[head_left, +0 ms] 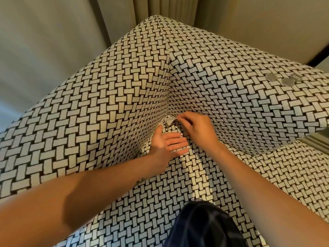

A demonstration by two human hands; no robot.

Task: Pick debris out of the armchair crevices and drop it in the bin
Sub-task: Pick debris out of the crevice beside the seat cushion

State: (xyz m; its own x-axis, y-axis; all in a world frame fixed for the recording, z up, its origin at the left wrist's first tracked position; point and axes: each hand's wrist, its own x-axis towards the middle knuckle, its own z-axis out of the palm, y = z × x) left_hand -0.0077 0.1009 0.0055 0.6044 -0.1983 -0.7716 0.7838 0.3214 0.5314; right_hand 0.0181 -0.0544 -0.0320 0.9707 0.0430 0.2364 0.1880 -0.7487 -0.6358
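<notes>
- Debris, a small white paper scrap (170, 120), sits at the mouth of the corner crevice of the armchair (106, 104), where the back, side and seat meet.
- Right hand (197, 129) pinches the scrap's edge between curled fingertips.
- Left hand (165, 141) lies flat with straight fingers, pressing the seat cushion (178, 184) just beside the crevice.
- Grey round bits (279, 79) lie on the right armrest (249, 97), well apart from both hands.

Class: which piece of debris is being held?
The white scrap at the crevice, pinched by the right hand; the grey bits lie loose on the armrest.
</notes>
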